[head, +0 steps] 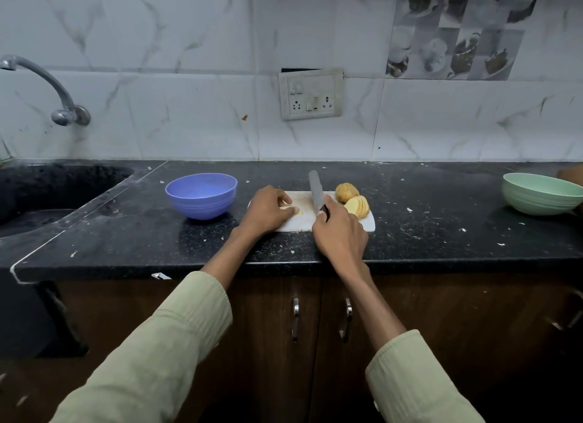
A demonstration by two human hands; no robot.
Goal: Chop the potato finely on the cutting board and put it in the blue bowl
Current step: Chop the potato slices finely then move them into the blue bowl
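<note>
A white cutting board lies on the black counter. My left hand holds a pale potato slice down on the board between fingers and thumb. My right hand grips the black handle of a knife, whose blade points away over the board just right of the slice. A stack of potato slices leans at the board's right end, with an unpeeled potato piece behind it. The blue bowl stands left of the board and looks empty.
A green bowl sits at the counter's far right. A dark sink with a metal tap is at the left. A switch and socket plate is on the tiled wall. Cabinet doors with handles are below the counter.
</note>
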